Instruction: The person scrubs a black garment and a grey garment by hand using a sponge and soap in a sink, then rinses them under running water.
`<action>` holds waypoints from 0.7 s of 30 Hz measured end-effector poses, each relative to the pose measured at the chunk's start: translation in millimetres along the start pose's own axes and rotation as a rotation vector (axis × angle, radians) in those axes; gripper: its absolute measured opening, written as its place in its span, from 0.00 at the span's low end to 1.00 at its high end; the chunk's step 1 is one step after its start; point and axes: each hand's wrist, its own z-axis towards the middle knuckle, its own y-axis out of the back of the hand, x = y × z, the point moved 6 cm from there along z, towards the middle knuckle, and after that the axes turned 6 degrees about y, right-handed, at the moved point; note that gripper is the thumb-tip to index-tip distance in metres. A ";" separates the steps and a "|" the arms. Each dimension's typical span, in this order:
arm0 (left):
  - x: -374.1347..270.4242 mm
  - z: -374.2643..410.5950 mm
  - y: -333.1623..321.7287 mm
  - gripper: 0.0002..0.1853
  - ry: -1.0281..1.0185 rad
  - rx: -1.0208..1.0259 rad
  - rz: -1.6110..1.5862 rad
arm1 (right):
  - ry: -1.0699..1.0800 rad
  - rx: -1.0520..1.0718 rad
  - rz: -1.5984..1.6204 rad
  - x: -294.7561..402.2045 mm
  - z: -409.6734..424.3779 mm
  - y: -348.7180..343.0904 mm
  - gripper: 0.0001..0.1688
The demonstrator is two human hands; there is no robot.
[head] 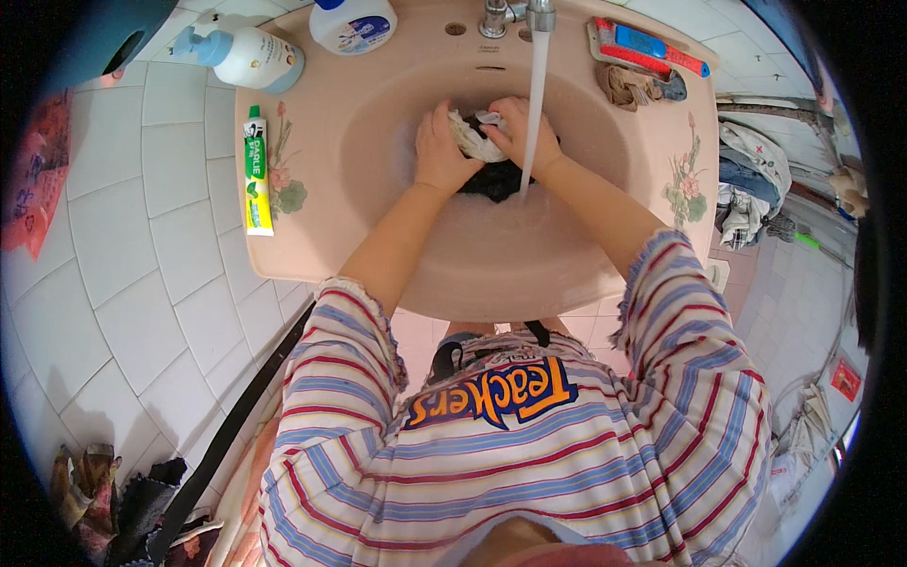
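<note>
Both hands are down in the bowl of a pink ceramic washbasin (397,262). My left hand (441,152) grips one side of a wet white cloth (473,140), its thumb along the lower edge. From the other side my right hand (526,135) pinches the same cloth, with a bunched bit near its fingertips. A dark wet cloth (496,183) lies beneath, partly covered by the hands and the white piece. Water streams from the metal faucet (541,18), passing in front of my right hand into cloudy water in the bowl.
On the basin's left rim lie a toothpaste tube (258,177) and a pump bottle (258,60). A white detergent bottle (354,27) stands behind. A red-and-blue brush (641,44) and crumpled brown-and-grey fabric (634,86) rest at the right. Clothes (751,177) hang beyond; tiled wall (113,163) borders the left.
</note>
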 end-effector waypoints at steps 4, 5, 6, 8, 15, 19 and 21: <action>17.7 -5.6 -5.7 0.52 0.120 0.333 -0.176 | 0.243 0.213 0.042 23.2 -38.4 3.6 0.12; 22.1 -5.6 -2.4 0.53 0.232 0.424 -0.271 | 0.319 0.317 0.029 38.9 -52.2 4.2 0.14; 28.3 -7.1 -1.2 0.54 0.346 0.513 -0.363 | 0.329 0.406 0.066 48.0 -63.0 6.0 0.14; 20.0 -9.8 -2.5 0.61 -0.026 0.482 0.141 | 0.343 0.583 0.138 59.3 -78.8 9.1 0.16; -11.5 -55.3 -12.1 0.66 0.029 0.676 0.424 | -0.141 0.017 -0.294 13.2 -54.8 -4.1 0.17; -3.5 -72.9 -28.5 0.57 0.026 0.747 0.503 | -0.041 0.224 -0.133 46.2 -77.2 -24.4 0.20; -4.8 -74.5 -32.2 0.56 0.036 0.824 0.577 | 0.084 0.218 -0.178 59.9 -71.6 -19.7 0.15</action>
